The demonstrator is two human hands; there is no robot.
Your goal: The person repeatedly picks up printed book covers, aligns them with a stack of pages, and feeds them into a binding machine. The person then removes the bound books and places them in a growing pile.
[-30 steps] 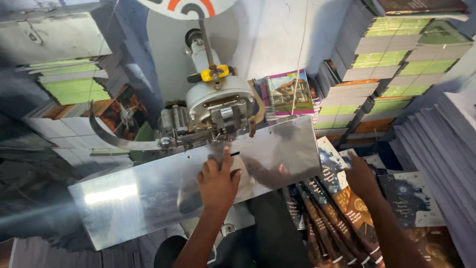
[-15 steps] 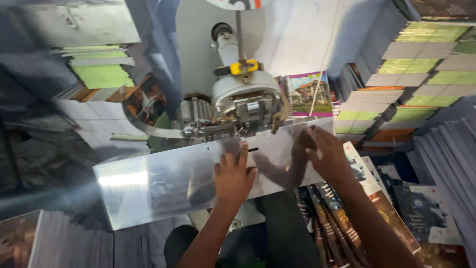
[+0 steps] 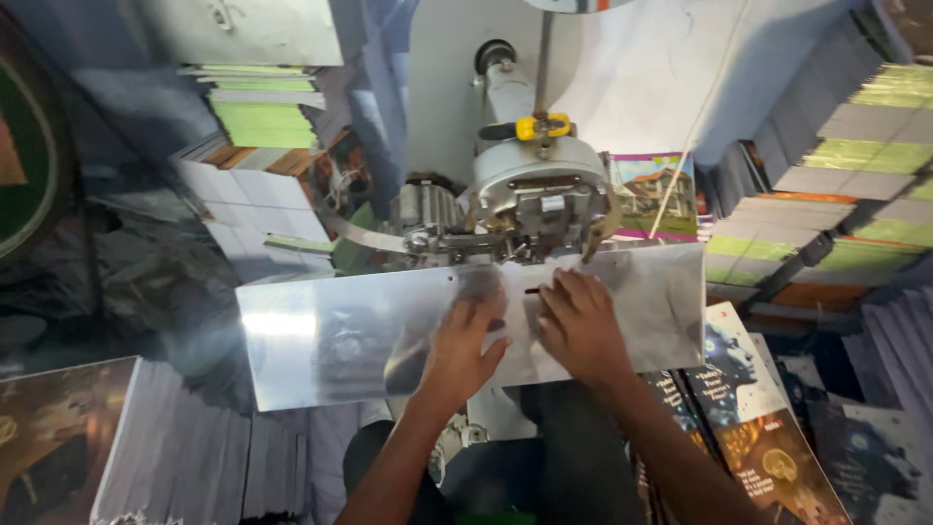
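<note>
A shiny metal plate (image 3: 330, 335) forms the flat bed of a grey stitching machine (image 3: 535, 194). My left hand (image 3: 465, 340) lies flat on the plate just under the machine's head. Beside it, my right hand (image 3: 580, 321) also rests on the plate, fingers spread, near a small dark slot. Whether a thin sheet lies under my hands I cannot tell. A yellow clamp (image 3: 542, 126) sits on top of the machine.
Stacks of booklets with green and white edges (image 3: 262, 112) rise at the back left and right (image 3: 836, 185). Dark-covered books (image 3: 768, 437) lie at the lower right, another pile (image 3: 117, 447) at the lower left. A picture book (image 3: 653, 194) stands behind the machine.
My right hand came in from the books at the right and now rests on the plate next to my left hand. The view has shifted left and down.
</note>
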